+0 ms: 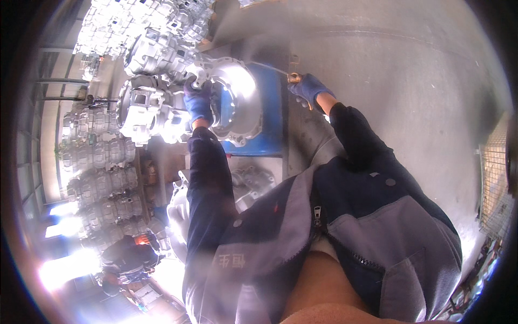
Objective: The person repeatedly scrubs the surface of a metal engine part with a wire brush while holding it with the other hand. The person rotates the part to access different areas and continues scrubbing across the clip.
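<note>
- Blue on left glove and right glove
- Silvery grey on the metal casting
- Bright blue across the tabletop
- Navy with grey panels on the jacket
- Golden brown on the tool handle

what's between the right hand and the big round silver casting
In the head view, the held tool's thin rod, with part of the blue surface under it.
</note>
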Action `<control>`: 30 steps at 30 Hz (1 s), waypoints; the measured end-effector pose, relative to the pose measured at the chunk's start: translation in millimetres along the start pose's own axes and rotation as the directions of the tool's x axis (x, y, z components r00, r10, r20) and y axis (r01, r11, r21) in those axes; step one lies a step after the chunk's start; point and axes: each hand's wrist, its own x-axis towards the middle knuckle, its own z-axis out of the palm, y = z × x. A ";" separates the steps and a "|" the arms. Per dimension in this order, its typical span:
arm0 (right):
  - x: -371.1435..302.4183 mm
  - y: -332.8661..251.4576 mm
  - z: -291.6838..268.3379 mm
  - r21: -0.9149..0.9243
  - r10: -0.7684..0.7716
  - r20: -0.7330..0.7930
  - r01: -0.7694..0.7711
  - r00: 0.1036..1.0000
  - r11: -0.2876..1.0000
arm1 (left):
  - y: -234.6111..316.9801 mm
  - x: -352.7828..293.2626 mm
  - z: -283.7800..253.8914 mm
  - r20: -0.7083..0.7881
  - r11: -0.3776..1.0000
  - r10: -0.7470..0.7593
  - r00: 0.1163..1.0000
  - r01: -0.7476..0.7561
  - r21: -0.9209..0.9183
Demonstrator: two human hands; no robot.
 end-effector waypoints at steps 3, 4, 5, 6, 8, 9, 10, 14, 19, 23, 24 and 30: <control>9.2 14.1 -0.6 0.029 0.054 0.061 -0.055 0.997 0.998 | -4.3 1.5 0.0 0.025 0.999 0.001 1.000 -0.002 0.039; 12.6 18.7 2.9 -0.024 -0.029 0.047 0.030 0.998 0.999 | -6.4 2.9 -0.1 0.036 1.000 -0.005 0.999 0.005 0.010; 15.9 23.3 2.2 -0.093 -0.044 0.070 0.051 0.997 0.994 | -8.5 3.7 -0.1 0.046 1.000 -0.010 0.999 0.011 -0.021; 18.3 28.1 2.6 -0.046 -0.064 0.056 0.067 0.996 0.997 | -10.9 3.1 -0.4 0.044 1.000 -0.021 0.999 0.022 -0.016; 21.7 35.8 3.0 -0.043 0.029 0.053 -0.026 0.998 0.999 | -14.1 3.2 -0.8 0.030 1.000 -0.014 0.999 0.015 -0.022; 22.6 38.2 2.6 0.013 0.045 0.098 -0.047 0.994 0.999 | -15.1 2.9 -0.9 0.026 0.999 -0.034 0.999 0.034 -0.018; 22.0 40.4 3.0 0.009 0.059 0.095 -0.060 0.994 0.998 | -15.6 2.5 -0.9 0.029 0.999 -0.005 1.000 0.006 -0.043; 15.3 37.5 2.5 -0.055 -0.048 0.139 0.056 0.989 0.997 | -13.6 3.2 0.5 0.010 1.000 0.019 1.000 -0.019 0.002; 2.2 25.8 5.4 0.204 0.198 -0.006 -0.192 0.980 0.960 | -7.0 1.7 1.2 -0.004 0.999 -0.031 1.000 0.031 0.031; 2.9 20.7 6.5 0.273 0.083 0.025 -0.086 0.996 0.958 | 1.6 -0.3 2.1 0.003 0.999 0.028 1.000 -0.028 0.038; 4.1 21.3 5.4 0.279 0.056 0.016 -0.059 0.998 0.958 | 3.9 -1.6 2.0 0.001 0.998 0.056 0.998 -0.056 0.028; 11.9 32.3 6.9 0.085 0.092 0.097 -0.100 0.991 0.991 | 11.4 -5.4 2.3 0.043 0.983 -0.042 0.998 0.049 -0.175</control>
